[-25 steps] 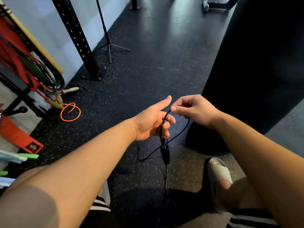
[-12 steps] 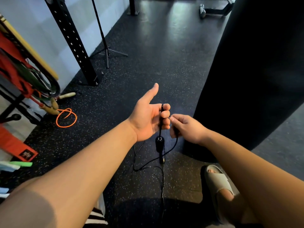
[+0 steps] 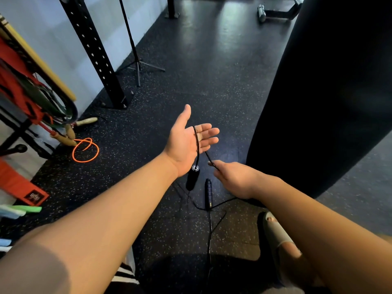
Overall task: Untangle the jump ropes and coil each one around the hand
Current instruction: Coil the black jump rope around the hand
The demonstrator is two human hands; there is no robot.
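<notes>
My left hand [image 3: 188, 141] is held out palm up with fingers straight and thumb raised. A thin black jump rope [image 3: 197, 143] is draped over its fingers, and one black handle [image 3: 192, 178] dangles below the palm. My right hand [image 3: 235, 179] is lower right and pinches the rope's other strand at its fingertips. The second black handle [image 3: 208, 193] hangs lower, with more rope trailing on the floor. An orange jump rope [image 3: 86, 150] with wooden handles [image 3: 70, 136] lies on the floor at the left.
A large black punching bag [image 3: 331, 92] hangs close on the right. A black perforated rack post [image 3: 99, 60] and a tripod stand [image 3: 137, 66] are ahead left. Resistance bands hang on a rack [image 3: 31, 96] at far left. My sandalled foot [image 3: 275, 234] is below.
My left hand has opened from curled fingers to a flat palm. My right hand moved down and right, pulling the strand away; the handle now hangs below the palm.
</notes>
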